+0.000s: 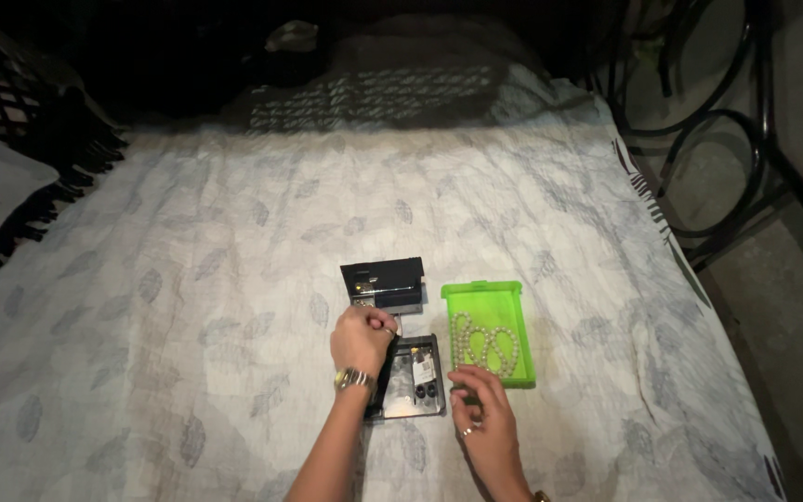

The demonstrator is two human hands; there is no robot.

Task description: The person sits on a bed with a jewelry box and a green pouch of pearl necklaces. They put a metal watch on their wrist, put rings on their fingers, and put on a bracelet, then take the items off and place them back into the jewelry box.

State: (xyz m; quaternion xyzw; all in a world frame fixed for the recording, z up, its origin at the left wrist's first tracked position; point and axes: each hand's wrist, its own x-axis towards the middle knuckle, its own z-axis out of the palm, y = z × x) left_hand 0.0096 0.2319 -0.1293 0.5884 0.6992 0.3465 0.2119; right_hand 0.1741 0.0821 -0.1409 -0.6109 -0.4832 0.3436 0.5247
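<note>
A bed (pixel 234 232) covered in a pale leaf-print sheet fills most of the view, and the work sits low and a little right of centre on it. The left hand (pixel 361 339), with a gold watch (pixel 353 377) on its wrist, is curled over the far-left corner of a small black box (pixel 413 379); its fingers (pixel 381 323) are pressed together in a pinch on something small, which cannot be made out. The box lies open and flat, showing small items inside. Just beyond it stands the black lid (pixel 384 283), tilted up on its edge, touching or nearly touching the box.

The right hand (pixel 485 418), wearing a ring, rests on the sheet at the box's near-right corner, fingers (pixel 468 379) loosely bent and holding nothing, their tips close to the near edge of a green tray (pixel 479 290). The tray lies just right of the box, with a string of pale beads (pixel 485 342) coiled inside.

To the left and far side, the sheet lies bare and wide. To the right, the bed's edge runs diagonally, near the tray, with a dark metal frame (pixel 699 139) and floor beyond. A dark fringed cloth (pixel 39 130) borders the far left.
</note>
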